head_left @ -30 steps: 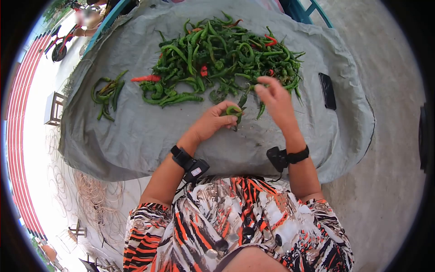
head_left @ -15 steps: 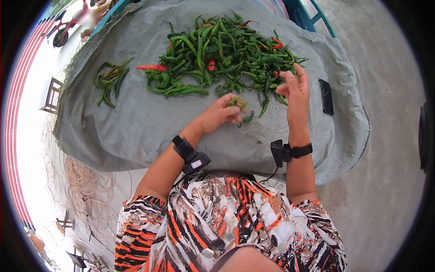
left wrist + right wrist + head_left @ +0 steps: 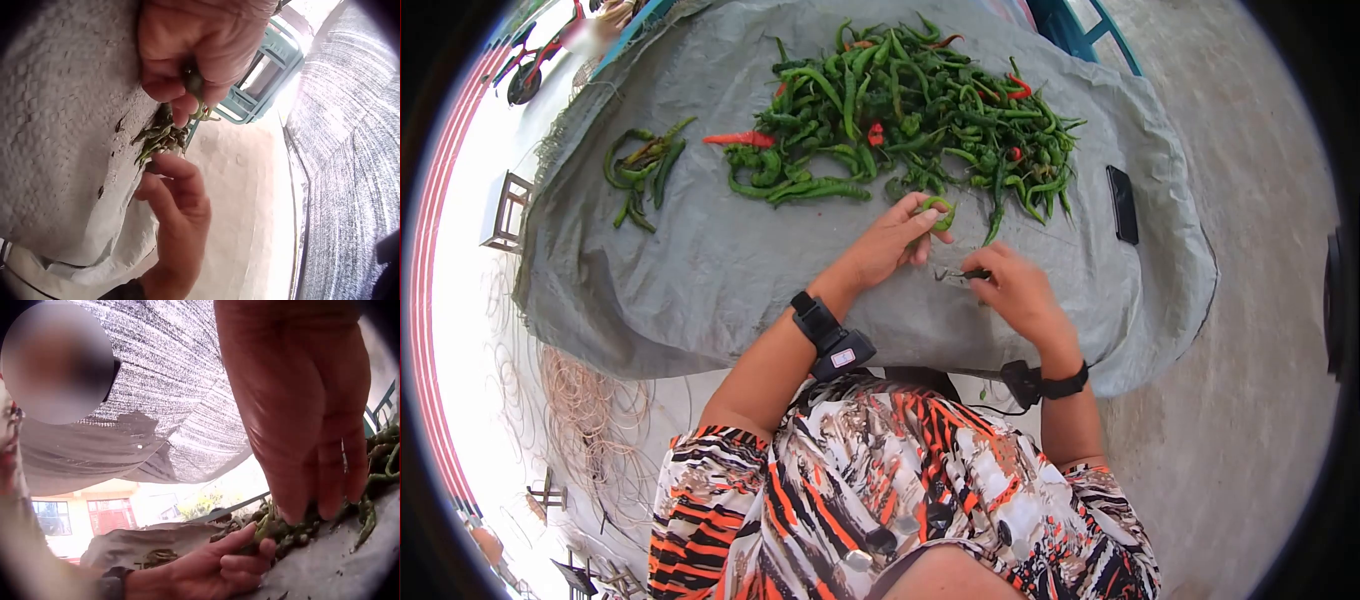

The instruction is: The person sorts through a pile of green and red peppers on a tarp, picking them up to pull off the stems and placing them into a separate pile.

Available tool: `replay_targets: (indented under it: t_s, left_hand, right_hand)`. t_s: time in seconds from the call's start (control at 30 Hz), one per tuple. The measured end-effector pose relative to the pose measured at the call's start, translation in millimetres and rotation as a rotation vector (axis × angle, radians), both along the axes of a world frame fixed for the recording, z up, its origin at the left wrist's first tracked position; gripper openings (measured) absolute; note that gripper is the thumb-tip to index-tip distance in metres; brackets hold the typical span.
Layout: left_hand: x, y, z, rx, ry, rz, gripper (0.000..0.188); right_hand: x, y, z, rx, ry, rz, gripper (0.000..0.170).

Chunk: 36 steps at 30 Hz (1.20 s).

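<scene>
Here, a left hand (image 3: 890,247) closes thumb and fingers round a curled bright-green pepper (image 3: 949,213), and a right hand (image 3: 1024,297) pinches a small dark-green pepper (image 3: 976,274), over a grey woven sheet's (image 3: 710,285) near half. Toward its left edge: a small green-pepper bunch (image 3: 664,172), apparently set aside; toward the far edge: a large green-and-red pepper heap (image 3: 895,95), seemingly most work left. Black left-wrist camera (image 3: 825,368): white label (image 3: 843,357), illegible.

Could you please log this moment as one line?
left hand: holds curled green pepper; right hand: pinches small dark-green pepper; green-and-red pepper heap: on grey woven sheet
</scene>
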State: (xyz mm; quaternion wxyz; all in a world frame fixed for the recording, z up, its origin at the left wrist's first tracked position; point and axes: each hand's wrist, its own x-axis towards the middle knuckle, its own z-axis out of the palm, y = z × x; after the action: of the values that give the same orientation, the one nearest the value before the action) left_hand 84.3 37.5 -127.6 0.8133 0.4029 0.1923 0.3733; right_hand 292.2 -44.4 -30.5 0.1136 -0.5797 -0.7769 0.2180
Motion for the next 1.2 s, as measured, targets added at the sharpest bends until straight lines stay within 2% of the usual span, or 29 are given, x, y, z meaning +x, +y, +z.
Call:
replay_targets:
  t_s: [0.1,0.2,0.33,0.37,0.5,0.6,0.67,0.77,0.8,0.9,0.93,1.0,1.1,1.2]
  left_hand:
    - [0,-2,4,0.018,0.055,0.006,0.030]
    - [1,-3,4,0.044,0.046,0.001,0.029]
    - [-2,-5,6,0.168,0.129,-0.010,0.033]
    - [-2,-6,7,0.186,0.147,-0.007,0.035]
    - [-2,-15,18,0.237,0.198,0.042,0.039]
    - [0,-22,17,0.101,0.149,0.108,0.042]
    - [1,-19,10,0.074,0.227,0.149,0.044]
    - [-5,-20,16,0.138,0.289,0.208,0.050]
    - [-10,-19,22,0.181,0.303,0.228,0.053]
    - [-19,-24,42,0.556,0.642,0.249,0.060]
    - [-19,-28,50,0.558,0.650,0.290,0.061]
    - [-17,-40,59,0.564,0.661,0.370,0.064]
    - [-29,-45,57,0.518,0.563,0.252,0.060]
    - [-57,-32,42,0.933,1.010,0.508,0.059]
  right_hand:
    - [9,21,20,0.235,0.141,-0.010,0.026]
    - [-14,26,30,0.464,0.168,-0.416,0.029]
    - [-33,26,-12,-0.028,0.661,-0.347,0.027]
    - [-35,25,-25,-0.020,0.733,-0.322,0.022]
    - [-29,26,-22,0.033,0.687,-0.364,0.018]
    - [-11,35,5,0.070,0.656,-0.371,0.016]
    - [0,48,19,0.128,0.674,-0.384,0.017]
    - [-13,59,31,0.370,0.906,-0.575,0.019]
    - [-15,57,28,0.282,0.852,-0.513,0.019]
    - [-35,34,15,-0.011,0.702,-0.372,0.019]
    - [-48,25,11,-0.123,0.658,-0.355,0.018]
    - [-58,18,-8,-0.120,0.740,-0.304,0.015]
    - [-52,16,-9,-0.167,0.728,-0.251,0.012]
    - [-27,24,5,-0.165,0.680,-0.255,0.011]
